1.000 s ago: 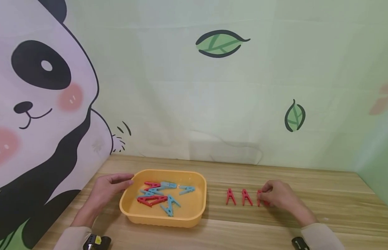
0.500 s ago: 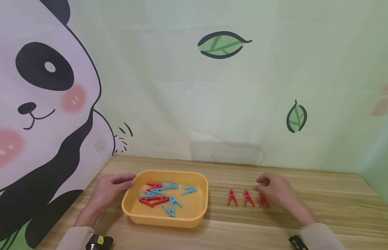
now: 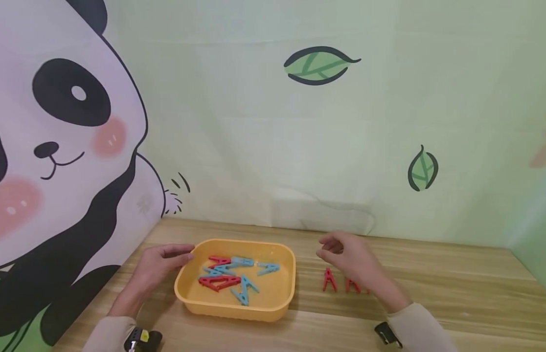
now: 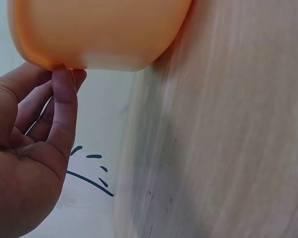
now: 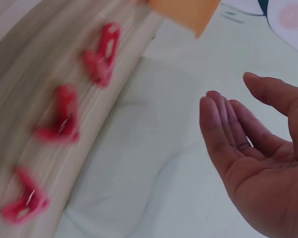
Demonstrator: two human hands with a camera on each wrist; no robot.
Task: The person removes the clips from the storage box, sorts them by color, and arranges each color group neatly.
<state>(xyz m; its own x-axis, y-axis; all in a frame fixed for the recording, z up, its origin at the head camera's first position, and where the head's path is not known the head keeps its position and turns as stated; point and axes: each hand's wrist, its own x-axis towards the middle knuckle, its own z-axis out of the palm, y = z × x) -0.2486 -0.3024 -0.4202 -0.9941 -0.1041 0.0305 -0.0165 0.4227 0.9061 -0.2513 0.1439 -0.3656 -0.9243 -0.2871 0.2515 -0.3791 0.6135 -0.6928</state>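
Observation:
A yellow plastic basket (image 3: 238, 309) stands on the table with several red and light blue clothespins (image 3: 244, 291) lying in it. At its back left corner my left hand (image 3: 156, 269) pinches the rim between thumb and fingers; the left wrist view has the fingertips (image 4: 64, 82) against the basket's edge. My right hand (image 3: 354, 259) is in the air right of the basket, fingers relaxed and apart from the thumb, holding nothing. Beneath it, a row of red clothespins (image 3: 329, 280) lies on the table, partly hidden by the hand and forearm. Three show in the right wrist view (image 5: 64, 116).
The wooden table (image 3: 466, 288) meets a pale green wall sheet (image 3: 238, 146) at its back edge. A panda and leaves are printed on the sheet. Each wrist wears a black strap with a device (image 3: 143, 339).
My right hand has let go of the rightmost red clothespin in the row, risen, and moved left toward the basket. My left hand has stayed at the basket's rim.

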